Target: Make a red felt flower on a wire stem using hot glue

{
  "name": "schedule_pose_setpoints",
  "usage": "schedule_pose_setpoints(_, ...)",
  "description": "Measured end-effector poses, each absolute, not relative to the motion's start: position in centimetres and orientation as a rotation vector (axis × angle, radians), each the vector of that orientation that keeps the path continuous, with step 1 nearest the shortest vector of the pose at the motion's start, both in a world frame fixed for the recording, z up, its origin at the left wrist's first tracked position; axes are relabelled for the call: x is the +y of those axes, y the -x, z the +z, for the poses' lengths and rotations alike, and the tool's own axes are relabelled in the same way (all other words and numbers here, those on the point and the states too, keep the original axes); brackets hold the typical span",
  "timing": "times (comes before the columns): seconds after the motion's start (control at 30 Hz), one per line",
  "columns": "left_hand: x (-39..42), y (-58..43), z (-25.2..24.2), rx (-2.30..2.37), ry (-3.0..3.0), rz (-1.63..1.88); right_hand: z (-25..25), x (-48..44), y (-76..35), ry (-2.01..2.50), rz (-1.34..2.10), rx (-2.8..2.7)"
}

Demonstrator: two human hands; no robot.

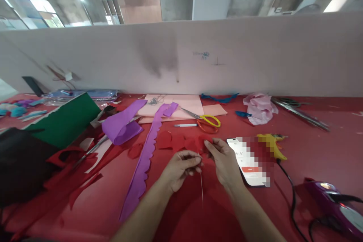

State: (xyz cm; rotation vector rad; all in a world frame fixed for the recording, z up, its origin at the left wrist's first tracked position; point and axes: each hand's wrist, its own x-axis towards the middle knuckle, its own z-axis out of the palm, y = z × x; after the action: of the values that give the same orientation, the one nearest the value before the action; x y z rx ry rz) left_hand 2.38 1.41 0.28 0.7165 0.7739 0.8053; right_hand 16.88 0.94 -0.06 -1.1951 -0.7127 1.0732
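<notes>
My left hand [181, 166] is closed, thumb and fingertips pinching a thin pale strand [202, 187]. The strand hangs down from the fingers; whether it is wire or thread I cannot tell. Beside it, my right hand [225, 160] pinches the edge of a red fabric piece [205, 142] with a rounded, petal-like shape. Just beyond both hands, several rounded red fabric pieces [178, 143] lie in a row on the red table [107, 196]. A long purple strip [146, 162] with one scalloped edge runs past my left hand.
Yellow-and-orange-handled scissors [211, 120] and a pen [185, 125] lie ahead. On the right are a phone [239, 153], a yellow glue gun [270, 145] and a purple corded device [334, 204]. Red scraps [68, 159] and a green sheet [68, 119] lie left. A pale partition [113, 60] stands behind.
</notes>
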Motion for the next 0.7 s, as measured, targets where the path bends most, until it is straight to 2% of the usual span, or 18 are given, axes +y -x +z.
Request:
schedule_pose_setpoints(0.27,1.2,-2.5,0.3,0.786,-0.734,0.838,1.0,0.3,-16.9,1.283,1.012,-0.879)
schedule_pose_setpoints(0.7,1.2,-2.5,0.1,0.815,-0.733,0.854,1.6,-0.3,-16.9,1.262,1.11,-0.775)
